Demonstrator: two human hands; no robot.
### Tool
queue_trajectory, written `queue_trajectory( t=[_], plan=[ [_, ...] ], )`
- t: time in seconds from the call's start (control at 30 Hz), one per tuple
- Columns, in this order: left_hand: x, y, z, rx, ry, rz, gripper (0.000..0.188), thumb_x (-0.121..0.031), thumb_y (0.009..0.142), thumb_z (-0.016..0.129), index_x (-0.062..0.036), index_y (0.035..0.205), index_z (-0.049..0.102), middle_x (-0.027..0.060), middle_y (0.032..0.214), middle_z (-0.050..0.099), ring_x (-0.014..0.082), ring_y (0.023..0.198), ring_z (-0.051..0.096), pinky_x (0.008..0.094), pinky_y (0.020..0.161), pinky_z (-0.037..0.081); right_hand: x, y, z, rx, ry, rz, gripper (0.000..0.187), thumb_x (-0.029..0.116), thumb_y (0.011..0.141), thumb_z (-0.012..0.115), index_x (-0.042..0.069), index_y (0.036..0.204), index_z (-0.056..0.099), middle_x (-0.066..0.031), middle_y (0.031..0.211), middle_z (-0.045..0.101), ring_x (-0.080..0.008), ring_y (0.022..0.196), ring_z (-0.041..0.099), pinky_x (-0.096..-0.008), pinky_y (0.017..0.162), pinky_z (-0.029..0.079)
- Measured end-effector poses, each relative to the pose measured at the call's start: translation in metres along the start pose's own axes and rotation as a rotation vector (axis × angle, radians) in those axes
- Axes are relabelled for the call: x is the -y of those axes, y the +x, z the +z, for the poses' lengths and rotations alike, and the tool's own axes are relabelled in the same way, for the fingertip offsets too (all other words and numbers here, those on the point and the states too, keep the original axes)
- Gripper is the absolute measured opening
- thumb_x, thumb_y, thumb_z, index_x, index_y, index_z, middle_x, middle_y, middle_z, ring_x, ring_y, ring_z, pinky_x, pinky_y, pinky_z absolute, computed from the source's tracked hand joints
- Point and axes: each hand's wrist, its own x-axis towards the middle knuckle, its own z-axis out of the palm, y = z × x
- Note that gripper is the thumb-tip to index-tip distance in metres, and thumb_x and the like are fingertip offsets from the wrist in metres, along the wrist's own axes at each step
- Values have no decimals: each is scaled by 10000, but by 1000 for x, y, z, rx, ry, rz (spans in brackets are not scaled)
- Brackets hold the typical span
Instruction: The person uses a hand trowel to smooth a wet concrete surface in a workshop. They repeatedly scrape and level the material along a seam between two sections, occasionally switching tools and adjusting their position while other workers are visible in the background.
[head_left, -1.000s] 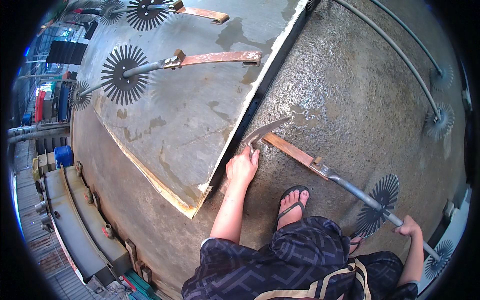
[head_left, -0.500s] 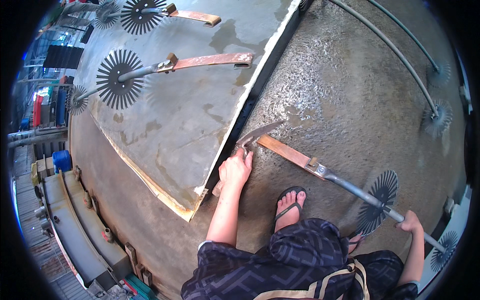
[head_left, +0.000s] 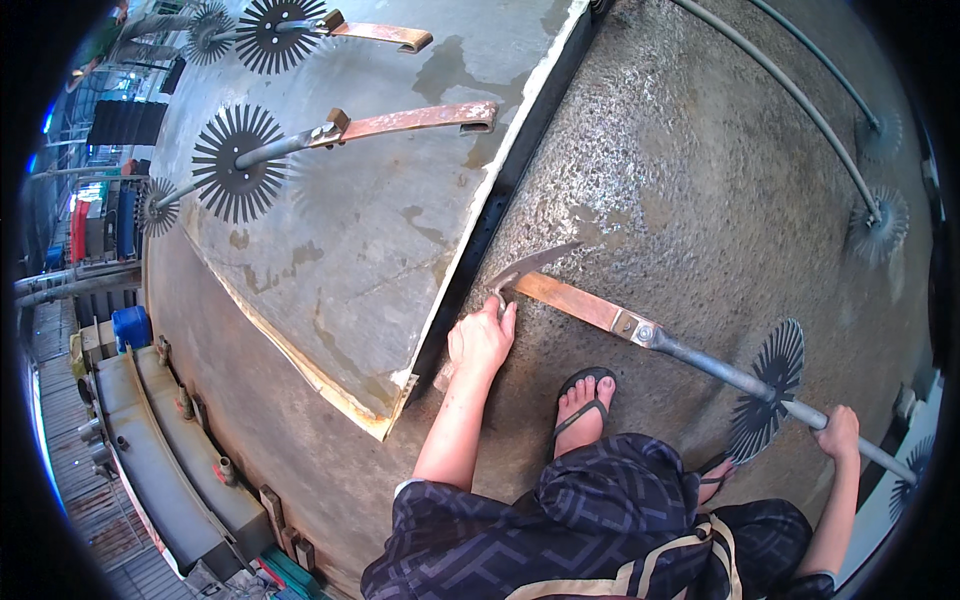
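My left hand (head_left: pixel 481 338) is closed around the handle of a sickle with a curved, rusty blade (head_left: pixel 533 262). The blade lies against the free end of a copper-coloured strap (head_left: pixel 570 301). That strap is bolted to a grey metal rod (head_left: pixel 700 363), which slants across the front of me. A black slotted disc (head_left: pixel 766 392) sits on the rod. Beyond the disc, my right hand (head_left: pixel 838 435) grips the rod with its fingers wrapped round it. Part of the sickle's handle shows below my left hand.
A grey sheet-topped platform (head_left: pixel 350 260) with a dark side edge is at my left. On it rest rods with slotted discs (head_left: pixel 238 163) and copper straps (head_left: pixel 415 118). More curved rods (head_left: pixel 790 80) stand at the far right. A long metal trough (head_left: pixel 160 450) lies lower left; the floor is wet.
The rod has turned about its length and shifted right, its strap fitting showing a different face. My right hand has moved slightly right and up, and my left hand slightly right with the sickle.
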Motion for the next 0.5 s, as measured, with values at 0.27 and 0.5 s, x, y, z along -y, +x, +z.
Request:
queue_trajectory(
  t=[0.27,0.5],
  plan=[
    [-3,-9,3,22,-33,-30,376,-441,887,517,-79,916,614,231,745,650,413,738,646,500,687,513,-2,-2,3,70,39,58,182,179,595,690,20,684,683,-216,783,645,-376,838,608,-436,797,486],
    [-5,5,7,-3,-16,-125,383,-456,892,511,-100,987,614,217,775,662,402,781,650,493,706,512,3,-6,-3,43,72,32,180,169,584,683,19,683,688,-225,762,637,-379,811,615,-437,788,488]
  ],
)
